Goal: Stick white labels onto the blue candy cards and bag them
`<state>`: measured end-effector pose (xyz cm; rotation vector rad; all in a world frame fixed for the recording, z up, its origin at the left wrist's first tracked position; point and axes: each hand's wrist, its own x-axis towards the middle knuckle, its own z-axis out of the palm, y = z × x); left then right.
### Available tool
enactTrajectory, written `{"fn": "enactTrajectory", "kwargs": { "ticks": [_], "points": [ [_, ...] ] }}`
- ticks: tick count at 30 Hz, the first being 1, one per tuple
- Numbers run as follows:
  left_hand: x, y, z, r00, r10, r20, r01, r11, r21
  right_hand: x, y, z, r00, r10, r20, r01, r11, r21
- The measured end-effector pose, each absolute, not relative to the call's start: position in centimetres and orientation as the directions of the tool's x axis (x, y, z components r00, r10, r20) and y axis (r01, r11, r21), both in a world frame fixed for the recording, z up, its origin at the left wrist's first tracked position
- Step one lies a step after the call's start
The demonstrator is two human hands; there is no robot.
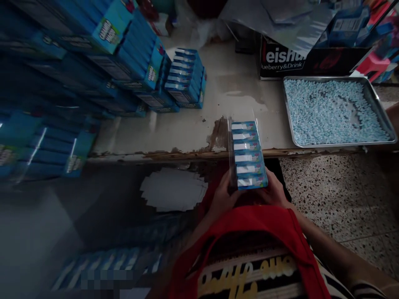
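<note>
Between my two hands is a pack of small blue boxes [248, 158] stacked in a row, with clear plastic film standing out past its far end and left side. My left hand [226, 193] grips the near left corner of the pack. On the near right corner my right hand [276, 189] is closed around the side. Some fingertips are hidden beneath the pack. It is held over the worn front edge of the table [187, 155], close to my red apron [262, 216].
Stacked blue display boxes [137, 54] fill the left side, with a smaller open display box [186, 79] beside them. To the right lies a metal tray [294, 141] of pale blue pellets, before a black carton [283, 60]. Below the table are white sheets [174, 189].
</note>
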<state>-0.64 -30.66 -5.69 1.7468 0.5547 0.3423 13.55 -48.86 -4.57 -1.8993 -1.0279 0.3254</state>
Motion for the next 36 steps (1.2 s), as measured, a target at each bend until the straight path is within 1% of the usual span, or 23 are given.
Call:
{"fn": "enactTrajectory", "kwargs": {
  "ticks": [3,6,10,15,18,20,22,24,26,27,29,31,32,33,34,35,36],
  "points": [
    [1.0,-30.5,-4.6,0.832,0.553,0.039,0.163,-0.312,0.936,13.7,-47.3,-4.5,0.72,0.672,0.175,0.478,-0.296,-0.827],
    [2.5,-29.9,-4.1,0.819,0.562,0.115,0.168,-0.427,0.889,14.2,-45.6,-4.2,0.787,0.596,0.163,0.455,-0.382,-0.804],
    [3.4,-29.4,-4.6,0.796,0.569,0.207,0.153,-0.52,0.84,14.9,-44.6,-4.1,0.812,0.551,0.194,0.484,-0.449,-0.751],
    [3.5,-29.9,-5.7,0.741,0.602,0.298,0.157,-0.586,0.795,15.2,-45.0,-5.0,0.788,0.535,0.303,0.583,-0.49,-0.648],
    [3.8,-30.3,-6.3,0.709,0.616,0.343,0.161,-0.615,0.772,15.3,-45.1,-5.7,0.754,0.535,0.382,0.643,-0.483,-0.594],
    [4.2,-30.8,-6.5,0.689,0.631,0.356,0.16,-0.612,0.775,15.4,-44.9,-6.2,0.733,0.529,0.428,0.672,-0.466,-0.575],
    [4.5,-31.2,-6.5,0.676,0.657,0.332,0.167,-0.577,0.8,15.5,-44.8,-6.4,0.726,0.517,0.454,0.681,-0.45,-0.578],
    [4.5,-31.3,-6.1,0.671,0.697,0.253,0.194,-0.495,0.847,15.5,-44.8,-6.4,0.751,0.5,0.431,0.65,-0.444,-0.617],
    [3.8,-30.4,-5.2,0.684,0.723,0.092,0.234,-0.337,0.912,15.7,-45.2,-5.9,0.801,0.496,0.336,0.561,-0.423,-0.712],
    [3.3,-29.6,-4.6,0.707,0.707,-0.019,0.244,-0.218,0.945,15.9,-45.5,-5.5,0.82,0.511,0.257,0.488,-0.391,-0.78],
    [2.4,-27.5,-3.1,0.767,0.595,-0.241,0.232,0.093,0.968,16.7,-46.3,-4.5,0.798,0.595,0.096,0.299,-0.253,-0.92],
    [2.2,-26.0,-1.3,0.781,0.48,-0.399,0.22,0.386,0.896,18.2,-46.8,-3.5,0.71,0.703,0.019,0.109,-0.084,-0.99],
    [2.6,-25.9,-0.3,0.757,0.462,-0.461,0.216,0.489,0.845,19.2,-46.8,-3.1,0.675,0.738,0.011,0.056,-0.036,-0.998],
    [3.3,-26.2,0.7,0.704,0.47,-0.532,0.236,0.552,0.8,20.1,-46.6,-2.8,0.652,0.759,0.007,0.044,-0.028,-0.999],
    [4.5,-26.8,1.7,0.671,0.454,-0.586,0.254,0.602,0.757,21.1,-46.1,-2.5,0.647,0.762,0.001,0.068,-0.056,-0.996],
    [5.9,-27.6,2.5,0.689,0.43,-0.584,0.217,0.646,0.732,21.8,-45.4,-2.3,0.656,0.755,-0.012,0.107,-0.108,-0.988],
    [7.4,-28.3,3.2,0.712,0.463,-0.528,0.118,0.663,0.739,22.4,-44.5,-2.1,0.665,0.746,-0.033,0.143,-0.171,-0.975]
  ]
}}
